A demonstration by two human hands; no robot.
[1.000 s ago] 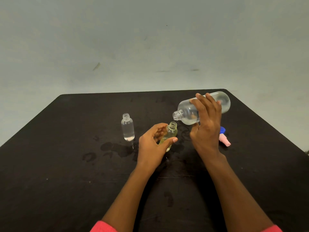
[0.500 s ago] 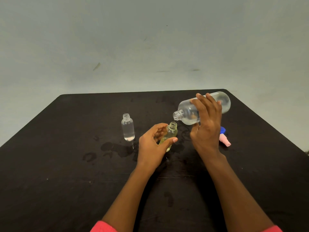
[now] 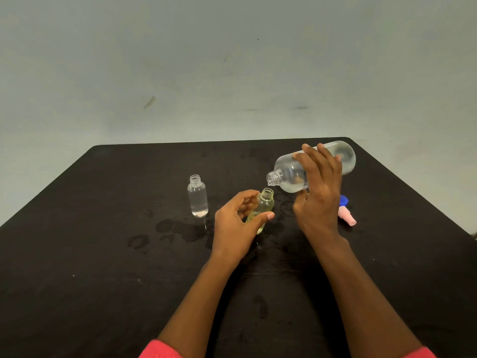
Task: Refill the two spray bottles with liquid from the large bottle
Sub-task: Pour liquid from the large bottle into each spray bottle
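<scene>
Black table (image 3: pixel 77 280) fills the lower view. Red sleeves (image 3: pixel 160 350) at the near edge, both forearms reaching forward over it. Wet patches (image 3: pixel 180 228) on the top, mid-table, left of the hands.

Left hand (image 3: pixel 237 226): fingers curled round the yellow bottle (image 3: pixel 264 205), thumb across its near side, other fingers behind. Bottle uncapped and roughly upright with a slight lean; yellowish liquid low in it. Base is hidden by the thumb, so can't tell if it sits on the table.

Right hand (image 3: pixel 318 200): fingers spread over the top of the big bottle (image 3: pixel 289 174), thumb underneath. Bottle held off the table, nearly horizontal, open neck pointing left and slightly down. Its mouth is just above and right of the yellow bottle's mouth. Clear liquid lies along its low side.

Pink sprayer (image 3: pixel 347 218) lies on the table just right of the right hand, with a blue cap (image 3: pixel 343 201) touching it on the far side.

Clear bottle (image 3: pixel 198 198) stands upright and uncapped, left of the left hand, apart from it, with a little liquid at the bottom.

Grey wall (image 3: pixel 232 73) behind.
</scene>
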